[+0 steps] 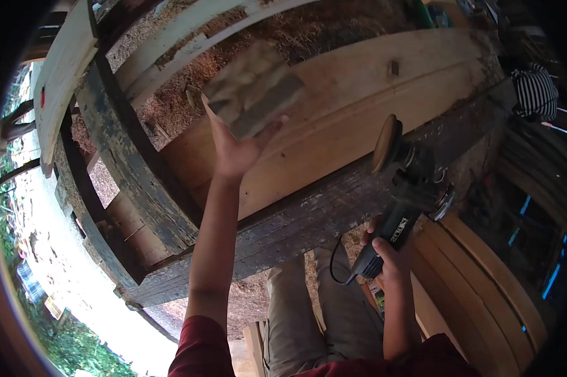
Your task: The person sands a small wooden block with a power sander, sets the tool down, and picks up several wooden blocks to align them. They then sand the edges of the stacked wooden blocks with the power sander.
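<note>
My left hand (239,147) is stretched out over the workbench, its thumb along the lower edge of a blurred brown and grey block-like piece (252,88). Its other fingers are mostly hidden by the piece. In my right hand (387,251) is a black power tool (398,217), gripped by its body near the cord end. The tool's round tan disc (387,143) points up, away from me. Beneath the left hand and the disc lies a long pale wooden board (334,144) with a small dark block (393,68) on its far part.
A dark worn beam (308,217) runs along the bench's near side. Weathered curved timbers (129,157) cross at the left, beside a pale curved board (60,88). Wood shavings (334,22) lie beyond. Stacked planks (478,283) stand at the lower right. A striped cloth (536,92) is at the right.
</note>
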{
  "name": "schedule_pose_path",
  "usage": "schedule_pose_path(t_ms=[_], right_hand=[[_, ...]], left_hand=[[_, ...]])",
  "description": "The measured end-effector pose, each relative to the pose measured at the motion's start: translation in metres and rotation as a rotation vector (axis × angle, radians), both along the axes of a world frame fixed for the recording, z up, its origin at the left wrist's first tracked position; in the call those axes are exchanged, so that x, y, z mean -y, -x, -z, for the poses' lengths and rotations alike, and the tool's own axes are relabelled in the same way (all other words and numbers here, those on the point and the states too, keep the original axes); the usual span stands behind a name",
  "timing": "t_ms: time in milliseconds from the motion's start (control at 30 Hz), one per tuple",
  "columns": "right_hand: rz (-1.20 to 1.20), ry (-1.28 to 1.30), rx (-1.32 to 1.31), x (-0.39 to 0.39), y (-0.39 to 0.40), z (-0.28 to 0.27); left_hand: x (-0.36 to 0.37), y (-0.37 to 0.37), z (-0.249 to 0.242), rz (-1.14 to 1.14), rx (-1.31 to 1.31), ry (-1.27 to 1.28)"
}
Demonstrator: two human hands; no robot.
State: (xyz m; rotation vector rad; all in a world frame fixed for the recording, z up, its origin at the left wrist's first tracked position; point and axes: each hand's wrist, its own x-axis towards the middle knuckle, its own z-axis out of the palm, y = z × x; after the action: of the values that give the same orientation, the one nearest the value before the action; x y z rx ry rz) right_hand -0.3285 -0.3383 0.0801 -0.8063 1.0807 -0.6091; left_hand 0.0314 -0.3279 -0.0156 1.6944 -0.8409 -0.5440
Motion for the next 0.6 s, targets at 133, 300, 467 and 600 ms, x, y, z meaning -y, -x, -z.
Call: schedule_pose_path(t_ms=[133, 300, 467, 600], right_hand=[[-0.012, 0.003, -0.002, -0.013, 0.008, 0.011], [0.074, -0.063, 0.037, -0.03, 0.014, 0.011], [0.101, -0.011, 0.005, -0.04, 0.027, 0.003], [0.112, 0.017, 0.011, -0.04, 0.046, -0.018]], left_hand=[[0.007, -0.007, 0.02, 0.038, -0.012, 0.042], [0.005, -0.021, 0.028, 0.182, 0.27, -0.05], [0.011, -0.009, 0.011, 0.071, 0.075, 0.089], [-0.021, 0.015, -0.019, 0.113, 0.132, 0.1]])
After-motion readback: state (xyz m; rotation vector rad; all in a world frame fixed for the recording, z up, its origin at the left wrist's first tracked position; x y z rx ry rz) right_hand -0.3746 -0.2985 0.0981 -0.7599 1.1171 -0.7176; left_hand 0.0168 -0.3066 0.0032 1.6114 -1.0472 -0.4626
